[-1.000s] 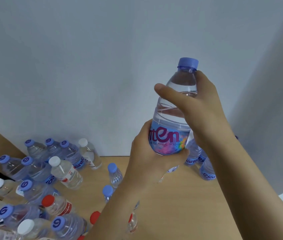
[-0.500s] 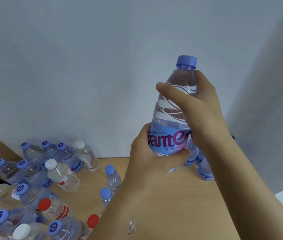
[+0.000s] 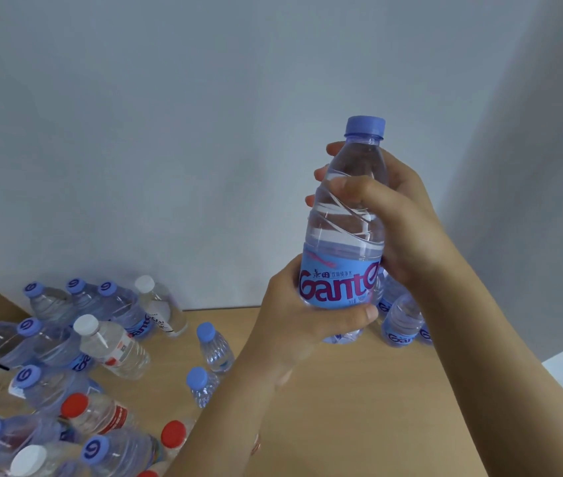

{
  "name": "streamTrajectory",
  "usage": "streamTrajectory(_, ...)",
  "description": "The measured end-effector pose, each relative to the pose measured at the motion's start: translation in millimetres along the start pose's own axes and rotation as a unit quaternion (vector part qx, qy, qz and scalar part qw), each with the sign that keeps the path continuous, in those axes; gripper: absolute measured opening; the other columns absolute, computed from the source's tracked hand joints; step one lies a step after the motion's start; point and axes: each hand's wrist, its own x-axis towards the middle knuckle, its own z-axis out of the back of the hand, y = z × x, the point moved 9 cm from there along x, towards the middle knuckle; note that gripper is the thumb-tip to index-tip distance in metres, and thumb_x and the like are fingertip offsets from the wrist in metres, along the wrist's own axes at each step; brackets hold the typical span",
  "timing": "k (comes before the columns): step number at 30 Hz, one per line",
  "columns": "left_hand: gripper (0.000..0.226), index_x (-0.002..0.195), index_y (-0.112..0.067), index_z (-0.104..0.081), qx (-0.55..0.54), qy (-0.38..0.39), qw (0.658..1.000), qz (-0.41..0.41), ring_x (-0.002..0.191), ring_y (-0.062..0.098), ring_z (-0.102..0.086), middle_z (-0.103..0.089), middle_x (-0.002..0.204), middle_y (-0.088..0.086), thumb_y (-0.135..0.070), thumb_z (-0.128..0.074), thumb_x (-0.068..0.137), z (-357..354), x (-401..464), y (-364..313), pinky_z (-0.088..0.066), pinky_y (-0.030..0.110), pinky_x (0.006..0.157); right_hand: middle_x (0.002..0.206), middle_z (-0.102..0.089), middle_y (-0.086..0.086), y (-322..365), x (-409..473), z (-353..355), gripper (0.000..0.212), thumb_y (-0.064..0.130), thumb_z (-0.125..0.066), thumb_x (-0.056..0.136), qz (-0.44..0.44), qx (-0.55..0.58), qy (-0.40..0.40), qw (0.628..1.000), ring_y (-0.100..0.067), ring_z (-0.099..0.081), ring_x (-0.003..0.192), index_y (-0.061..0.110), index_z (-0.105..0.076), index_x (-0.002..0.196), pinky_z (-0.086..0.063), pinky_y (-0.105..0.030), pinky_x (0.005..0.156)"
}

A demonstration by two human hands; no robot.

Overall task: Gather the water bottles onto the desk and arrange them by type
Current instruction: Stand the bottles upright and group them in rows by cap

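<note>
Head cam, fwd-down, close over desk (image 3: 359, 390)

Partly hidden from me: Ganten bottle (image 3: 348, 235) base behind left hand (image 3: 307, 315); bottles behind right hand (image 3: 407, 228). Bottle pile (image 3: 49, 390) cut off at left and bottom edges.

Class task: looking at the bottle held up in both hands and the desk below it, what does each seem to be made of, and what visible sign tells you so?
held bottle: likely clear thin plastic, glossy; you see through it, and ridges are moulded into it. Its cap looks like matte blue plastic.
desk: wood or wood-look laminate, smooth and matte; an even tan colour, grain too faint to tell.
</note>
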Motion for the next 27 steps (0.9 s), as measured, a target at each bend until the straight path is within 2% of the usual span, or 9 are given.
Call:
streamTrajectory(4,0.048,0.096,-0.022,-0.071,-0.002,0.005,1.000,0.010,0.077,0.011,-0.072,-0.075,0.085,-0.002,-0.026,-0.088,0.052,-16,2,13,-0.055,0.019,0.062,0.101,-0.073,-0.002,-11,-6,20,0.022,0.018,-0.067,0.082,-0.012,-0.012,-0.012,1.000,-0.030,-0.073,0.093,0.020,-0.065,0.104,-0.060,-0.034,0.074)
streamTrajectory(9,0.036,0.093,-0.018,-0.070,-0.008,0.023,0.999,0.033,0.069,0.011,-0.070,-0.074,0.079,0.000,-0.010,-0.086,0.061,-41,5,31,-0.053,0.021,0.058,0.103,-0.072,-0.006,-23,-20,55,0.027,0.025,-0.073,0.084,-0.035,-0.031,-0.060,0.997,-0.024,-0.073,0.091,0.016,-0.063,0.107,-0.058,-0.033,0.074)
streamTrajectory(13,0.039,0.102,-0.004,-0.064,-0.010,0.035,0.998,0.048,0.063,0.014,-0.064,-0.070,0.078,0.007,0.002,-0.085,0.069,-61,11,51,-0.049,0.023,0.053,0.096,-0.072,-0.011,-28,-32,85,0.025,0.026,-0.074,0.085,-0.037,-0.093,-0.078,0.992,-0.032,-0.072,0.090,0.017,-0.066,0.106,-0.059,-0.049,0.083)
streamTrajectory(15,0.035,0.100,-0.002,-0.063,-0.016,0.047,0.997,0.055,0.059,0.017,-0.061,-0.067,0.076,0.010,0.005,-0.082,0.072,-72,14,63,-0.046,0.024,0.050,0.097,-0.073,-0.012,-33,-38,99,0.024,0.025,-0.075,0.084,-0.048,-0.113,-0.080,0.989,-0.035,-0.071,0.093,0.016,-0.068,0.105,-0.058,-0.051,0.088)
streamTrajectory(17,0.029,0.094,-0.004,-0.065,-0.022,0.061,0.996,0.062,0.058,0.022,-0.057,-0.065,0.073,0.013,0.005,-0.082,0.072,-84,16,78,-0.042,0.026,0.048,0.096,-0.074,-0.008,-39,-45,114,0.022,0.022,-0.076,0.085,-0.058,-0.132,-0.078,0.986,-0.029,-0.072,0.092,0.014,-0.069,0.105,-0.059,-0.044,0.086)
streamTrajectory(20,0.027,0.086,-0.014,-0.067,-0.027,0.078,0.993,0.079,0.055,0.022,-0.054,-0.065,0.070,0.009,0.008,-0.079,0.074,-98,17,107,-0.042,0.027,0.049,0.096,-0.074,-0.006,-57,-57,136,0.019,0.018,-0.077,0.085,-0.088,-0.143,-0.079,0.983,-0.023,-0.072,0.091,0.014,-0.070,0.102,-0.059,-0.032,0.080)
streamTrajectory(22,0.030,0.094,-0.012,-0.066,-0.021,0.081,0.992,0.097,0.055,0.022,-0.055,-0.064,0.070,0.008,0.009,-0.078,0.075,-105,16,129,-0.043,0.028,0.050,0.096,-0.074,-0.005,-72,-64,148,0.020,0.017,-0.078,0.083,-0.108,-0.157,-0.072,0.979,-0.020,-0.072,0.091,0.014,-0.070,0.101,-0.058,-0.027,0.078)
streamTrajectory(24,0.040,0.106,-0.001,-0.058,0.003,0.076,0.990,0.117,0.055,0.020,-0.056,-0.064,0.072,0.007,0.008,-0.080,0.074,-109,15,153,-0.046,0.028,0.050,0.095,-0.075,-0.001,-89,-72,155,0.023,0.015,-0.080,0.081,-0.129,-0.171,-0.056,0.975,-0.016,-0.073,0.089,0.016,-0.070,0.101,-0.058,-0.025,0.078)
streamTrajectory(27,0.054,0.113,-0.008,-0.056,0.035,0.055,0.987,0.145,0.062,0.017,-0.063,-0.070,0.080,0.000,0.005,-0.085,0.069,-109,13,188,-0.052,0.029,0.052,0.095,-0.075,0.000,-118,-88,163,0.026,0.013,-0.082,0.078,-0.164,-0.166,-0.042,0.971,-0.015,-0.073,0.091,0.016,-0.069,0.100,-0.059,-0.027,0.079)
